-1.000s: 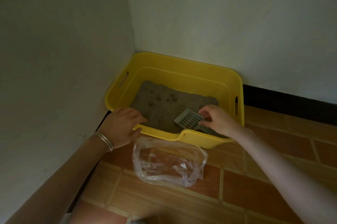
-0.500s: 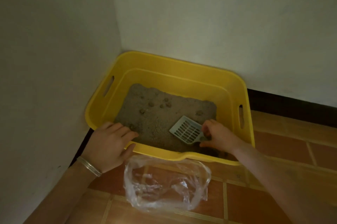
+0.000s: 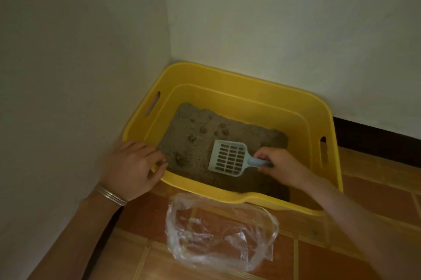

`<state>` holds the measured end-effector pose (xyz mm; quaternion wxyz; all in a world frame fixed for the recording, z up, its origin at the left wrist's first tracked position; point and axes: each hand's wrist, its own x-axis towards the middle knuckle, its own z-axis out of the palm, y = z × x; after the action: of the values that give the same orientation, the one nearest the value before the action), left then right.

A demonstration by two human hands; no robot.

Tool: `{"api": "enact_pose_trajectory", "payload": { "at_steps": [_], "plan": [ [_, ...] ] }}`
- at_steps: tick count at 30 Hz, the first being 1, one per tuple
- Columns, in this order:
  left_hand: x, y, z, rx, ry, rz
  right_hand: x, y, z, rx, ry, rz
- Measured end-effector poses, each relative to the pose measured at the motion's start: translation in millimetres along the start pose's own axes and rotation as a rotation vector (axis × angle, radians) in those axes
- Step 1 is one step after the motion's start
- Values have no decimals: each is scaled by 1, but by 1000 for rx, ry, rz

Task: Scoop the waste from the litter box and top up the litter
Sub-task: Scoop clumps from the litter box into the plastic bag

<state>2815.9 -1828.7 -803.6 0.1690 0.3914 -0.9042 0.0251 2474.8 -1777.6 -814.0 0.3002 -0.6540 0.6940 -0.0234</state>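
Moved: since half a second ago the scoop [image 3: 229,157] has gone from tilted to lying flatter on the litter [image 3: 193,154], and it now sits nearer the middle of the litter box [image 3: 250,88]. The left hand stays on the rim.
Right hand [image 3: 280,168]: inside the litter box near its right wall, fingers curled round the scoop's handle, grasping it.
Left hand [image 3: 132,168]: on the near-left corner of the litter box, fingers bent over the rim and gripping it.
Bracelet [image 3: 111,195]: silver bands on the left wrist, outside the litter box.
Scoop: pale blue-grey, slotted face up, head pointing toward the back wall.
Litter: grey and grainy, covering the floor of the litter box.
Waste [image 3: 202,129]: small dark clumps on the litter behind and left of the scoop, one close to the left fingers.
Litter box: yellow, with a handle slot in each side wall, set into the corner of two pale walls.
Plastic bag [image 3: 221,234]: clear and crumpled, lying mouth open on the floor just in front of the litter box.
Floor [image 3: 376,202]: reddish-brown tiles in front of and to the right of the litter box.
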Motion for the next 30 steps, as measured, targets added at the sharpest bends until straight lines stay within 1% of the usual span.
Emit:
{"api": "enact_pose_trajectory", "payload": {
  "at_steps": [3,5,11,14,19,22,26,30],
  "plan": [
    [1,-6,-1,-3,10,14,8,-9,0,-26,-96,-65],
    [0,-5,1,-27,37,4,14,-16,2,-29,-114,-86],
    [-3,-6,9,-88,104,-4,38,-44,18,-77,-82,-148],
    [-4,-4,10,-113,126,-19,49,-59,26,-98,-88,-145],
    [-5,-2,10,-123,113,-58,64,-67,32,-13,-127,-122],
    [-5,0,10,-145,87,-69,75,-73,38,14,-106,-107],
    [-7,-2,10,-148,73,-60,81,-81,43,114,-88,-111],
    [-4,-1,9,-134,92,-72,66,-64,26,61,-41,-109]
  ]
}}
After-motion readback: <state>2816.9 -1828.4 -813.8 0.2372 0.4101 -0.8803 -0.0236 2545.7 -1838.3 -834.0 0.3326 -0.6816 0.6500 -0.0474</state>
